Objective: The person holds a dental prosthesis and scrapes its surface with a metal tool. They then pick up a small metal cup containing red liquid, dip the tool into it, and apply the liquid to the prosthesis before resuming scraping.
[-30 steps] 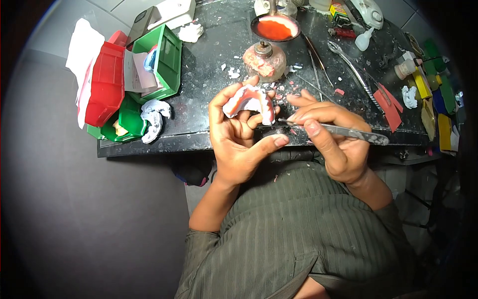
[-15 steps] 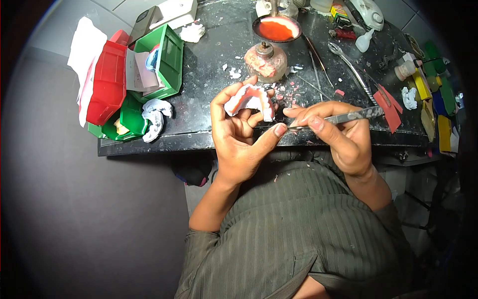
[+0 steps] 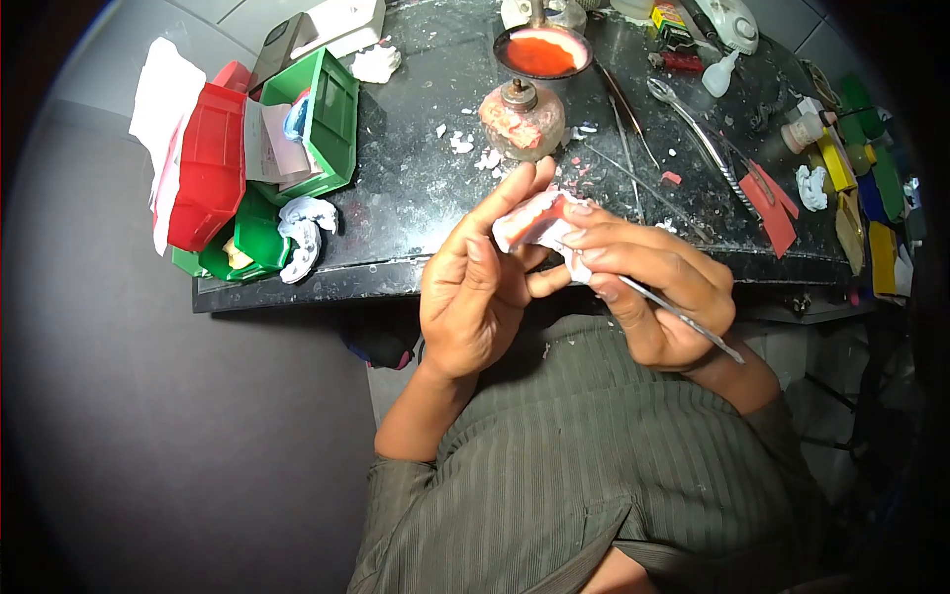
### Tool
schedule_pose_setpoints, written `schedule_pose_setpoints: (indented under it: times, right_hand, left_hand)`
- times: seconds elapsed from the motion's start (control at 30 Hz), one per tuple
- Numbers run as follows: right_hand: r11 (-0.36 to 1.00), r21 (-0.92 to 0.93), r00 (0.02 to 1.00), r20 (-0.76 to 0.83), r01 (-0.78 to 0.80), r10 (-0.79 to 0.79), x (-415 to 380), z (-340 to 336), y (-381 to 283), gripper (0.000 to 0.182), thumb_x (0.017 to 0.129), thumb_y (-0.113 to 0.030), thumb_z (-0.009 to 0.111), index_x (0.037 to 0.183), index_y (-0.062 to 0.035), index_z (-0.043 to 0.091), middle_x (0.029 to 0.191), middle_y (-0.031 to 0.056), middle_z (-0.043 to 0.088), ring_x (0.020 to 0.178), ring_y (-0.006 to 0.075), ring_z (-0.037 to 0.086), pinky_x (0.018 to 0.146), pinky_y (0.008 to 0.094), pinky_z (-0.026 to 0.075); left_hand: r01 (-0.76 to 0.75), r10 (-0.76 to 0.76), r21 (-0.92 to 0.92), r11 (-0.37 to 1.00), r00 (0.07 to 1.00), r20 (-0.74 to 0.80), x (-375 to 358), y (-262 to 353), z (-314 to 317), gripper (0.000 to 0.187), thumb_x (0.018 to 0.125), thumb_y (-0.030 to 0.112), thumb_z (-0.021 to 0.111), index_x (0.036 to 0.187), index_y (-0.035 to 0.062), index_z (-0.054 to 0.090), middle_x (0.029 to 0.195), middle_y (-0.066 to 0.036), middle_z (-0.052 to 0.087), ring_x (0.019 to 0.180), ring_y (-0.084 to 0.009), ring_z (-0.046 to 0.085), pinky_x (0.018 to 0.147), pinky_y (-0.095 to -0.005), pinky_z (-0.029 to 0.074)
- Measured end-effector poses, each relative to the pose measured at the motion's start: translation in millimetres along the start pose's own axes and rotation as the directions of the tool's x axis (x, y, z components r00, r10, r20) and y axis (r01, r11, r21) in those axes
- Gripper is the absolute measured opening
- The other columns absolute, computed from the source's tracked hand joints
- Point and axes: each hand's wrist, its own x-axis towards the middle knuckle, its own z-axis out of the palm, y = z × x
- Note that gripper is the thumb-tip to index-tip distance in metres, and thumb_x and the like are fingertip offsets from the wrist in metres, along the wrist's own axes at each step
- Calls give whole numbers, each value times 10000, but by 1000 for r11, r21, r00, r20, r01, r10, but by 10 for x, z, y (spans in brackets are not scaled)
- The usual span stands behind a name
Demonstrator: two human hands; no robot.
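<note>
Above the bench's front edge I see a white plaster dental cast (image 3: 576,259) with pink wax along its arch, tilted between my hands. My left hand (image 3: 480,297) supports it from behind and below, thumb raised off it and fingertips partly hidden. In my right hand (image 3: 668,287) is a thin metal wax knife (image 3: 693,327), its handle slanting down to the right. Fingertips of that hand also touch the cast's right side. The knife's working end is hidden by the fingers and cast.
Behind the cast stand a glass spirit burner (image 3: 522,119) and a pan of melted red wax (image 3: 542,54). Wax scraps and metal tools (image 3: 708,134) lie on the black bench (image 3: 396,228). Pink wax sheets (image 3: 770,213) are at right, green bins (image 3: 332,129) and a red bin (image 3: 208,163) at left.
The cast has moved right and turned in my left hand. My right hand has come against it, and the knife handle has swung from pointing right to down-right. My left thumb has lifted.
</note>
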Motion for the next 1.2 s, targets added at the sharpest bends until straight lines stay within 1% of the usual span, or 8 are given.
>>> schedule_pose_setpoints:
  times: [0.1,0.2,0.27,0.33,0.5,0.6,1.0,1.2]
  right_hand:
    - [995,70,997,-14,-77,78,-9,-2,9,136,933,0,687,1053,65,682,1035,210,738,1045,320,732,998,436,561]
    - [998,61,999,1,-32,32,12,-19,78,139,936,-11,692,1055,61,684,1049,210,738,1056,320,728,1012,432,551]
    - [996,51,998,8,-67,67,25,-43,17,146,943,-12,678,1066,66,688,1054,211,739,1068,323,724,1032,440,537]
    - [996,81,997,-61,-48,53,30,-23,1,144,955,-11,658,1065,73,696,1062,213,740,1053,312,727,986,408,561]
    - [960,231,984,-43,-156,171,-54,57,4,145,960,2,635,1056,86,702,1040,211,741,981,274,732,875,351,589]
    - [950,265,979,-74,-163,189,-68,104,14,142,956,17,623,1046,93,702,1017,207,740,932,259,731,833,338,597]
    - [976,209,997,-28,-60,67,-37,68,18,120,950,29,631,1018,97,702,1005,219,741,947,290,742,832,349,610]
    - [981,188,999,1,-35,35,-40,27,53,159,970,-3,627,1070,101,694,1044,226,741,955,328,741,843,367,613]
  left_hand:
    - [-8,8,-24,1000,1000,7,-5,-22,-65,509,1082,255,493,1485,-47,420,1544,-296,398,1365,-344,513,1097,-502,487]
    - [-47,46,225,973,999,9,-24,8,-95,553,1054,260,559,1480,-60,414,1498,-337,429,1353,-388,516,1038,-467,540]
    - [-118,120,209,971,993,4,-1,-81,-83,619,1012,228,639,1489,-80,391,1490,-314,453,1341,-352,528,1069,-444,494]
    - [-361,406,533,765,913,36,22,-120,-77,696,980,219,689,1494,-114,358,1483,-293,467,1349,-335,516,1098,-443,441]
    - [-481,565,731,483,810,160,12,-174,-157,734,950,160,723,1486,-152,331,1515,-238,371,1378,-377,471,1141,-458,387]
    - [-546,598,720,428,768,227,27,-167,-129,673,910,23,729,1461,-146,382,1437,-222,358,1359,-367,469,1140,-458,401]
    - [-562,619,752,344,738,268,35,-207,-205,693,923,18,699,1475,-132,308,1506,-217,392,1389,-422,470,1128,-445,399]
    - [-513,578,717,472,794,188,9,-191,-173,727,900,28,743,1489,-99,337,1438,-206,358,1346,-329,473,1127,-416,402]
